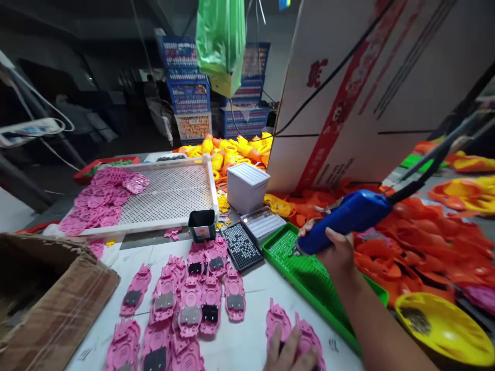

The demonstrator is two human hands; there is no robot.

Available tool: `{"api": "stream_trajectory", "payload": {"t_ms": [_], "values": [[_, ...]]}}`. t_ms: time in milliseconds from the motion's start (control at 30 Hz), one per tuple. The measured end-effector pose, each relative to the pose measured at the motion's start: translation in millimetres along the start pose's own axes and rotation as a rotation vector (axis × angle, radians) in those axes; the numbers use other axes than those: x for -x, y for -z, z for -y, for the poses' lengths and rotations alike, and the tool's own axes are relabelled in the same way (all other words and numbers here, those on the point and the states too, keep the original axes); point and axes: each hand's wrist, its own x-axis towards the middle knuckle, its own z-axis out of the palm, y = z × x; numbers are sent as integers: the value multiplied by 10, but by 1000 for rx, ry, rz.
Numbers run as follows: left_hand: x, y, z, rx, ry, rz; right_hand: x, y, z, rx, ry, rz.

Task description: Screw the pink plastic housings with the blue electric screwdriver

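Observation:
My right hand (335,252) is wrapped round a blue electric screwdriver (350,219), its tip pointing down and left over a long green tray (282,245). A cable leads off its upper end. At the bottom edge, my left hand (290,353) rests with fingers spread on two pink plastic casings (307,335); part of the hand is out of view. Further left on the white tabletop lie several more pink casings (190,309), many with a grey or black plate. A black tray (242,247) of small parts sits behind them.
A dark green cup (201,225), a white box (247,188) and a white mesh tray (170,190) with pink parts stand further back. An open cardboard box (58,293) is at left. Orange parts (417,247) and a yellow bowl (444,330) with small pieces lie right.

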Motion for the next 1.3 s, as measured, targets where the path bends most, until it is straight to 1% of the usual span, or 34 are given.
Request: {"api": "stream_trajectory", "payload": {"t_ms": [67,133,267,333,367,433,467,533,600,700,900,1033,1167,1300], "values": [[-86,145,25,50,130,85,-7,6,-8,3,11,14],[-139,246,61,94,184,141,-25,18,-26,1,34,28],[-192,354,125,173,197,135,-59,48,-83,-9,58,23],[-234,426,165,200,179,179,-62,47,-116,-21,38,16],[-266,474,190,209,162,225,-60,42,-132,-26,22,19],[-346,576,246,235,96,411,-59,28,-163,-27,-14,29],[-390,622,273,248,89,493,-61,20,-179,-19,-28,38],[-465,685,315,265,106,553,-69,8,-207,2,-53,42],[-506,710,336,279,116,572,-80,4,-224,9,-60,41],[-507,700,332,295,128,571,-94,9,-214,4,-48,35],[-523,667,316,295,176,511,-109,54,-181,-5,-11,54],[-570,682,334,279,212,523,-110,78,-225,-1,-21,75],[-588,692,349,286,219,522,-105,84,-262,19,-31,85],[-598,692,353,282,231,526,-95,91,-266,38,-6,95]]}}
